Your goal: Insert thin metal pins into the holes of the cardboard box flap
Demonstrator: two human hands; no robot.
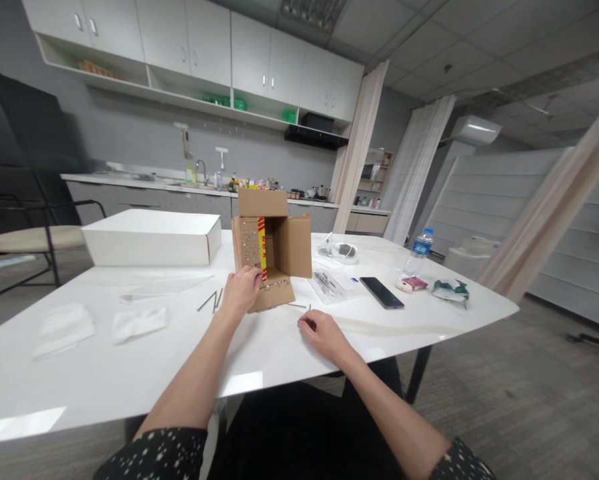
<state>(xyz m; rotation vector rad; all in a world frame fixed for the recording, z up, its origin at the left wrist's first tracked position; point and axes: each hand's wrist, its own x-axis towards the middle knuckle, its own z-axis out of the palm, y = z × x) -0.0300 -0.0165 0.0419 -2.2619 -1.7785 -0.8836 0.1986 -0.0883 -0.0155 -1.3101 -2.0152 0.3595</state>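
Note:
An open cardboard box [299, 243] stands mid-table, its opening toward me and its flaps spread. Small shiny studs dot its left flap [248, 243], beside a red and yellow strip [262, 243]. More small bits lie along the lower flap [274, 293]. My left hand [242, 290] is at the left flap's lower edge, fingertips pinched together; what they hold is hidden. On the table right of the lower flap rests my right hand [324, 333], fingers curled closed. A thin dark piece shows by its fingertips, too small to name. Several long thin metal nails or screws [208, 301] lie left of the box.
A white box [152, 239] and white tissues [139, 323] are at left. Rightward lie a clear plastic packet [329, 285], a black phone [382, 292], a water bottle [420, 250], a red and white pack [412, 284] and a green and white packet [449, 291]. White cable [346, 252] sits behind.

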